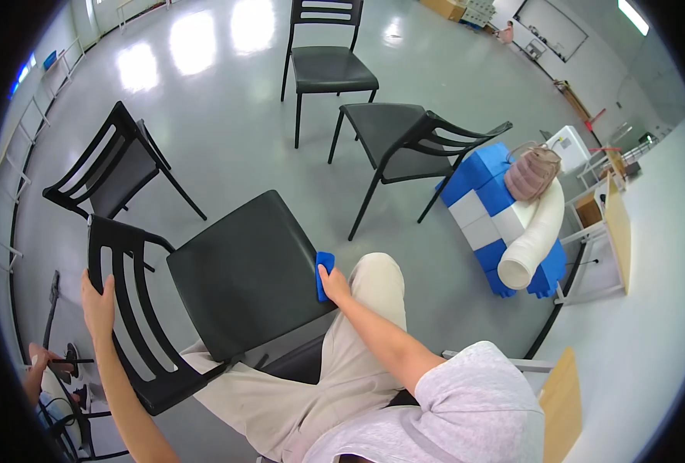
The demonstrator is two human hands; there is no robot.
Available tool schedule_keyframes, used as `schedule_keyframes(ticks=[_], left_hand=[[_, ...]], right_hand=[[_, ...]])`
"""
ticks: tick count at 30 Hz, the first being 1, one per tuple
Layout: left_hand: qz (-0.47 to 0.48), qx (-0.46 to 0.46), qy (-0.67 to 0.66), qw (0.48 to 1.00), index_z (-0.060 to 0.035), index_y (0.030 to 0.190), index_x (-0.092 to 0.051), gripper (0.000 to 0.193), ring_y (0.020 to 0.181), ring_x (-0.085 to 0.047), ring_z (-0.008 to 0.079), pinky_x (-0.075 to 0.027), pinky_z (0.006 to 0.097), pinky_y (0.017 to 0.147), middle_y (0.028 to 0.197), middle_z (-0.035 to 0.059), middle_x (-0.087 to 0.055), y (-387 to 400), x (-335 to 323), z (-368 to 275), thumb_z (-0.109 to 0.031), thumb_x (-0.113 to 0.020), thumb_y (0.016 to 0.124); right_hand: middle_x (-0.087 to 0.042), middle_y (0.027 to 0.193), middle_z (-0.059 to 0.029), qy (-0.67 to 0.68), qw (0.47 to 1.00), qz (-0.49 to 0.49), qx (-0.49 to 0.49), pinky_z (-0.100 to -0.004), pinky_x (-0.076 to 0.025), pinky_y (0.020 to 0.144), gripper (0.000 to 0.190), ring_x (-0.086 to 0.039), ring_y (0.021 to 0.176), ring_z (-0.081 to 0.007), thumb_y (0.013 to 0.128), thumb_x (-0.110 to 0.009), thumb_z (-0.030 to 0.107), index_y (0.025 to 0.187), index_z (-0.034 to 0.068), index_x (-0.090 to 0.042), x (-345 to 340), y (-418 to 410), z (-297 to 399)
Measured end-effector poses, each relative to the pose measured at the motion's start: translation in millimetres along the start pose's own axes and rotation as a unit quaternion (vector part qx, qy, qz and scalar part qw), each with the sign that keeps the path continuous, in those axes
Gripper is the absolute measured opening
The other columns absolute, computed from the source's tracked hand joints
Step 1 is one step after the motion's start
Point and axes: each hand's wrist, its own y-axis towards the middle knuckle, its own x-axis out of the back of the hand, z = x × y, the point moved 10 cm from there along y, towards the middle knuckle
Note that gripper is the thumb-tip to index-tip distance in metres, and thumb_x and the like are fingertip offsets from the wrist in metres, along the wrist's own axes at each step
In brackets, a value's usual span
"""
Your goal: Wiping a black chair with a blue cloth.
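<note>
A black slatted-back chair (244, 272) stands tilted in front of me, close against my legs. My left hand (98, 304) grips the outer edge of its backrest, with the thumb on the near side. A blue cloth or sponge (324, 276) lies under my right hand (335, 285), which presses it against the front edge of the dark seat, beside my right knee. Most of the chair's legs are hidden beneath the seat.
Three more black chairs (334, 69), (397, 139), (125, 165) stand around. Blue and white blocks (472, 208) at right carry a pink backpack (532, 172) and a white tube (530, 246). Another person's arm (35, 370) shows at lower left, near a black chair frame.
</note>
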Motion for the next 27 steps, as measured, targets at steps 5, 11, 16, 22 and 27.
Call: schedule_keyframes(ticks=[5,11,16,22,27], left_hand=[[0.109,0.001,-0.208,0.972,0.0058,0.135,-0.033,0.061,0.125,-0.041,0.0285,-0.031,0.0351,0.103,0.134,0.0215,-0.042,-38,6,6,-0.027,-0.056,0.089],[-0.021,0.008,-0.225,0.974,0.0061,0.131,-0.039,0.051,0.112,-0.052,0.0252,-0.04,0.0333,0.094,0.126,0.0195,-0.05,-163,36,30,-0.019,-0.055,0.09],[0.058,0.203,-0.516,0.83,0.0046,0.117,-0.052,0.034,0.079,-0.062,0.016,-0.05,0.0266,0.069,0.098,0.0135,-0.065,-176,3,56,-0.018,-0.054,0.091],[0.042,0.218,-0.557,0.8,0.0045,0.112,-0.053,0.03,0.077,-0.064,0.0201,-0.051,0.03,0.07,0.098,0.0143,-0.065,-159,9,50,-0.016,-0.054,0.09],[0.085,0.238,-0.584,0.771,0.0067,0.119,-0.047,0.037,0.084,-0.063,0.0214,-0.051,0.0311,0.074,0.104,0.0178,-0.063,-154,-28,86,-0.017,-0.052,0.091]], right_hand=[[-0.059,0.102,-0.0327,-0.015,0.995,0.068,-0.071,-0.0471,-0.043,0.088,0.077,-0.056,0.1,-0.0449,0.087,-0.034,0.061,0.1,-0.01,-0.06,-4,9,-39],[-0.061,0.088,-0.0333,-0.015,0.999,0.002,-0.048,-0.047,-0.045,0.08,0.08,-0.059,0.089,-0.0455,0.087,-0.035,0.062,0.088,-0.013,-0.062,-1,12,-33],[-0.061,0.088,-0.0321,0.008,1.0,0.002,-0.012,-0.0477,-0.046,0.079,0.075,-0.06,0.089,-0.0448,0.084,-0.041,0.061,0.085,-0.011,-0.063,10,25,1],[-0.061,0.081,-0.0313,0.028,0.997,-0.031,0.069,-0.0471,-0.046,0.073,0.068,-0.061,0.081,-0.0438,0.083,-0.049,0.056,0.078,-0.011,-0.062,58,47,82],[-0.062,0.082,-0.0292,0.034,0.995,-0.025,0.092,-0.047,-0.046,0.072,0.062,-0.06,0.081,-0.0437,0.084,-0.05,0.053,0.082,-0.008,-0.06,92,49,132]])
